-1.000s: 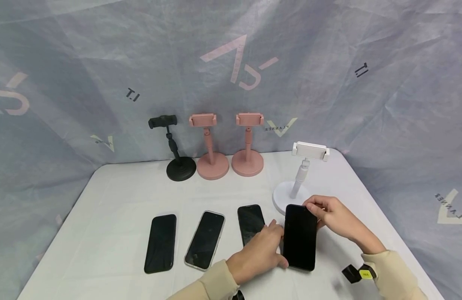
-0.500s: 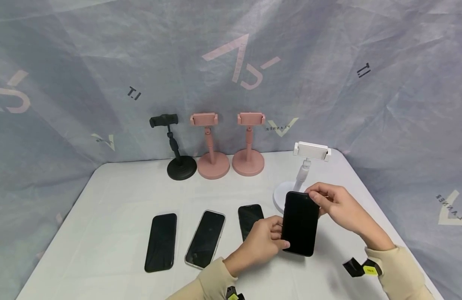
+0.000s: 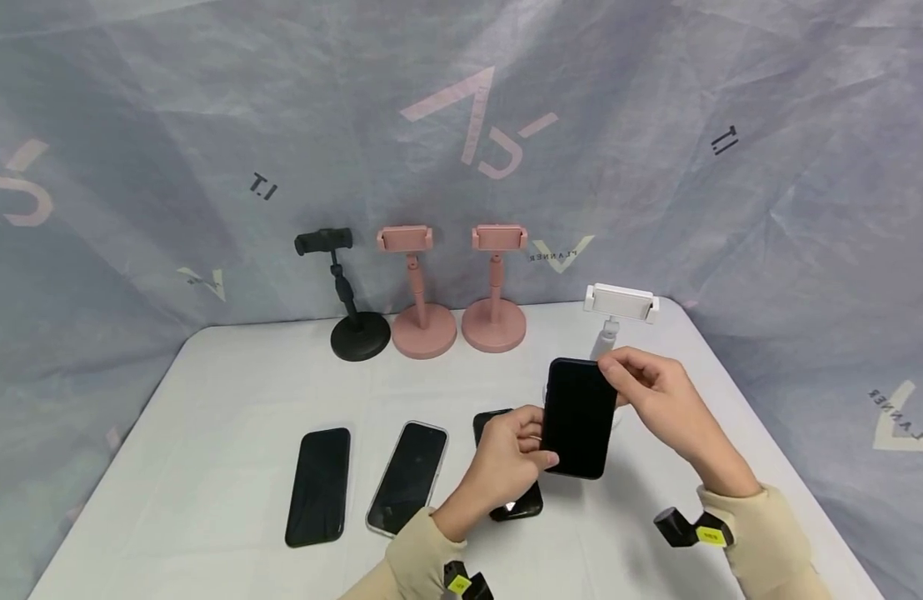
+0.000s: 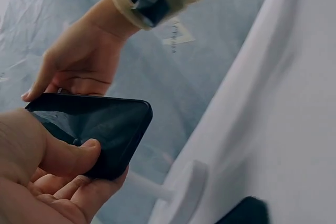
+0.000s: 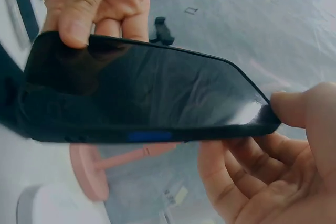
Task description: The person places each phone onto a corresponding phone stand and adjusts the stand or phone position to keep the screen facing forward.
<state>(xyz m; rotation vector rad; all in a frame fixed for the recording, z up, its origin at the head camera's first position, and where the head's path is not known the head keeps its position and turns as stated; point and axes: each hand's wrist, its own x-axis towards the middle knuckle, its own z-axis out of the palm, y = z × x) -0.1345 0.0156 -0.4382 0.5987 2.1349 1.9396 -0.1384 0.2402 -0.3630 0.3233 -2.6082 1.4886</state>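
Note:
A black smartphone (image 3: 580,418) is held upright and slightly tilted above the table, its dark screen towards me. My left hand (image 3: 502,462) pinches its lower left side, thumb over the screen and fingers behind, as the left wrist view shows on the phone (image 4: 118,121). At the upper right corner my right hand (image 3: 660,404) grips it between thumb and fingers; the right wrist view shows that thumb on the phone's edge (image 5: 157,90). Just behind stands a white phone stand (image 3: 621,302), its base mostly hidden. Another phone (image 3: 520,505) lies partly covered by my left hand.
On the white table (image 3: 207,400) lie a black phone (image 3: 318,487) and a silver-edged phone (image 3: 407,477) to the left. Along the back stand a black phone stand (image 3: 360,336), a pink stand (image 3: 424,332) and a second pink stand (image 3: 495,326), before a grey cloth backdrop (image 3: 207,167).
Both hands have raised the phone from near the table and carried it farther back, then a little left. More of the phone beneath my left hand now shows. The stands have not moved.

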